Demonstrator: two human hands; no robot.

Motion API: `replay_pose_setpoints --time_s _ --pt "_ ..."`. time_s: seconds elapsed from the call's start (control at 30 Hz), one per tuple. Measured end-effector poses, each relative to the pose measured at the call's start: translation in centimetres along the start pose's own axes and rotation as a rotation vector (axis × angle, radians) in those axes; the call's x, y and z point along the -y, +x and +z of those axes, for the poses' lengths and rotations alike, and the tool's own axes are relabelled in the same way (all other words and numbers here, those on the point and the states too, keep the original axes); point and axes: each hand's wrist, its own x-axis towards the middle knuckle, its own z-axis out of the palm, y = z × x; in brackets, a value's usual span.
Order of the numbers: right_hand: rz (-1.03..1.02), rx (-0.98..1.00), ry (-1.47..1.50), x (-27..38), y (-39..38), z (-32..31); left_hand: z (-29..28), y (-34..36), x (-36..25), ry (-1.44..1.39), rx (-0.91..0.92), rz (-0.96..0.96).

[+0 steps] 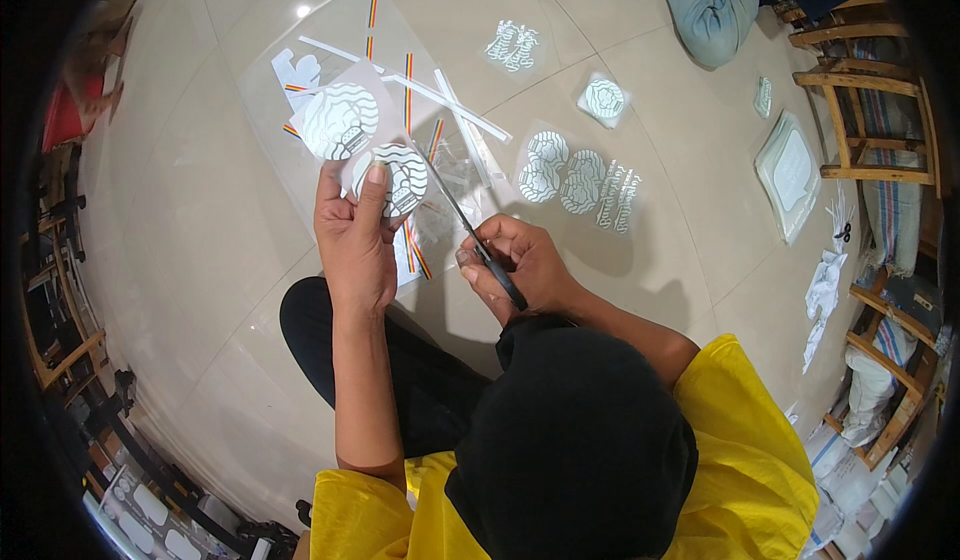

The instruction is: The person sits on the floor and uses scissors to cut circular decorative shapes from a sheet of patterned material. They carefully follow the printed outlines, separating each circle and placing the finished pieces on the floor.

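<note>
My left hand point(357, 235) pinches a transparent sheet with round white-and-dark line-pattern stickers point(405, 182), the thumb on top of the lower round one. A second round sticker shows on the upper left part of the sheet. In my right hand point(530, 265) is a pair of scissors point(460, 215) with dark handles. Their blades point up and left, with the tips beside the right edge of the lower sticker. Whether the blades touch the sheet, I cannot tell. Under my hands, a large transparent plastic sheet point(270, 125) lies on the floor, bearing white strips and striped offcuts.
Sticker pieces, among them a larger sheet point(562, 175) and a square one point(604, 99), lie on the tiled floor. A stack of transparent sheets point(788, 175) is farther right. Wooden chairs point(870, 85) line the right side. Another person's knee point(710, 20) shows at the top right.
</note>
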Motion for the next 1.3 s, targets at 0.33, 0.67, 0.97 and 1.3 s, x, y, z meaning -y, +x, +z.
replay_pose_setpoints --time_s 0.33,0.67,0.97,1.3 --pt "0.168 0.044 0.030 3.0 -0.1 0.1 0.4 -0.3 0.0 -0.018 0.006 -0.012" --pt "0.174 0.032 0.034 2.9 -0.1 0.1 -0.1 -0.3 0.1 -0.008 0.040 0.015" --pt "0.111 0.022 0.057 2.2 0.0 0.2 -0.1 -0.3 0.0 0.002 0.045 0.002" --pt "0.163 0.042 0.016 3.4 0.2 0.2 -0.3 -0.7 0.0 -0.009 0.064 -0.030"
